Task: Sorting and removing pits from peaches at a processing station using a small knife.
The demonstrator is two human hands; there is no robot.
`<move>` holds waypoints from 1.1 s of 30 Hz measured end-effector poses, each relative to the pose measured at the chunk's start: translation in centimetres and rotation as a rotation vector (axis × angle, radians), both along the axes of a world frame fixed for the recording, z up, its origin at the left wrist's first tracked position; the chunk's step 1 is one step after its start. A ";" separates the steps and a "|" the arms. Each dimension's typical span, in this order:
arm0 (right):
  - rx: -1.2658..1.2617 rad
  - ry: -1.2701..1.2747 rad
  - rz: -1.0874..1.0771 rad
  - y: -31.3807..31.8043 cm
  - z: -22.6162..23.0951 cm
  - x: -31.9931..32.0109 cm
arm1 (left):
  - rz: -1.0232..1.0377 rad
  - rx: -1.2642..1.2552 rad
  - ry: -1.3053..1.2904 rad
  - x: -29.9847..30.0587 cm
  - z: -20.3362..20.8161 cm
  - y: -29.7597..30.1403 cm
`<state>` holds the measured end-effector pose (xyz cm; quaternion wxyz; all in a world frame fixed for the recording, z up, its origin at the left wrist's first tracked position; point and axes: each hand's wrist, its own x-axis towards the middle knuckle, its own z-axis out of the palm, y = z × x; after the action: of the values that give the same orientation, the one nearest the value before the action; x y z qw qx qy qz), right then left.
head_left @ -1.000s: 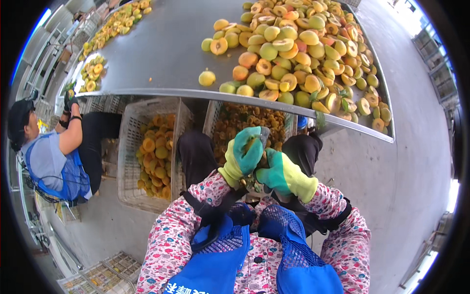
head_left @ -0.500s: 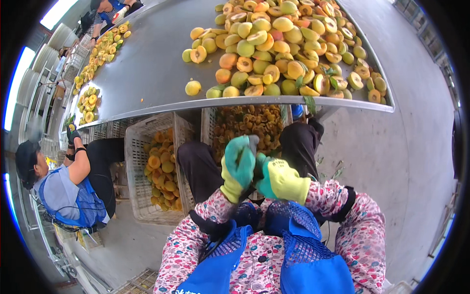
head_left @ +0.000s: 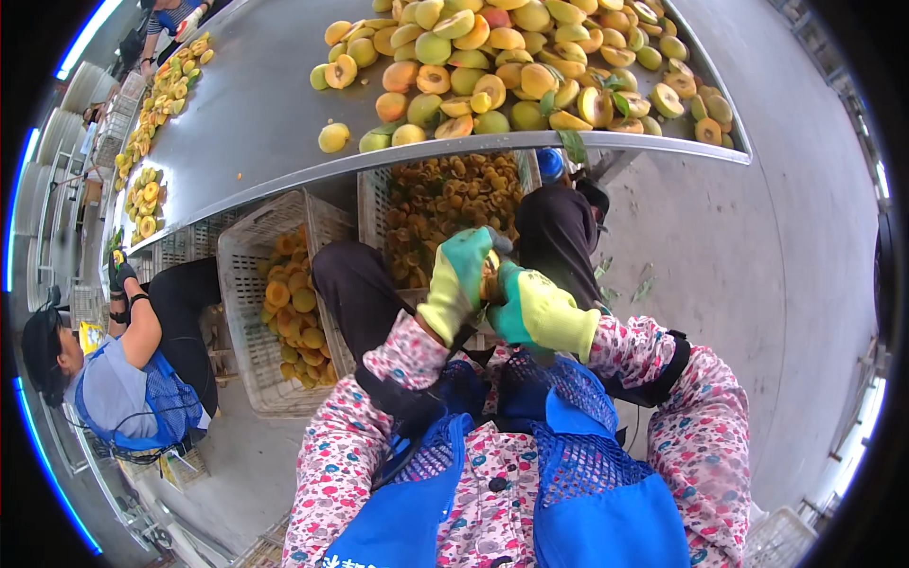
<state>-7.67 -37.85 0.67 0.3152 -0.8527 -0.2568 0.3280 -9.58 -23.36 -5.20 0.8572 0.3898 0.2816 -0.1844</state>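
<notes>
A piece of fruit (head_left: 490, 279) is being held in front of the body, above the gap between the knees. It is being gripped by the curled fingers of the left hand (head_left: 458, 281), which is being covered by a green and yellow glove. The right hand (head_left: 542, 310), gloved alike, is being held close beside it; whether anything is being gripped by its fingers cannot be told. Brownish-orange fruit pieces (head_left: 445, 204) are being held by a pale crate (head_left: 373, 210) beyond the hands, and yellow-orange fruit halves (head_left: 301, 312) by another crate (head_left: 244, 293) to the left. A heap of cut fruit (head_left: 492, 71) is being borne by the metal surface (head_left: 275, 114).
</notes>
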 end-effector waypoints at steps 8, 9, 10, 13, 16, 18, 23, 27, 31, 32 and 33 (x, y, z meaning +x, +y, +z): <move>0.174 0.592 -0.297 -1.4 -3.5 0.6 | 0.153 0.611 -0.489 -0.7 -3.8 -2.3; 0.353 0.663 -0.285 -1.7 -6.5 0.1 | 0.157 0.634 -0.448 -1.0 -4.9 -2.4; 0.536 0.730 -0.275 -1.8 -8.3 -0.3 | 0.157 0.658 -0.408 -1.2 -5.8 -2.4; 0.690 0.932 -0.360 -2.6 -9.0 -1.5 | 0.161 0.665 -0.519 -2.5 -4.2 -3.6; 0.518 0.674 -0.277 -3.4 -7.2 -1.2 | 0.108 0.781 -0.687 -2.4 -2.7 -3.7; 0.330 0.496 -0.200 -3.7 -6.6 -0.4 | 0.004 1.028 -0.761 -2.5 -3.1 -3.8; 0.557 0.887 -0.328 -4.8 -5.5 0.6 | -0.066 0.840 -0.308 1.4 -1.4 -4.5; 0.368 0.668 -0.294 -4.4 -5.6 0.0 | -0.064 0.921 -0.275 0.3 -0.5 -5.6; 0.649 0.898 -0.240 -4.9 -7.3 -1.3 | -0.020 0.991 -0.626 -3.0 -3.5 -3.9; 0.653 0.899 -0.246 -5.1 -6.9 -1.2 | -0.049 1.158 -0.902 -3.2 -3.3 -3.7; 0.634 0.674 -0.124 -5.4 -6.6 -1.0 | -0.098 1.345 -1.111 -2.8 -3.1 -3.1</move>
<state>-8.70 -43.23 -5.89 0.6449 -0.5739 -0.1761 0.4729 -12.40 -26.49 -8.26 0.4494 0.8582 -0.1451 0.2010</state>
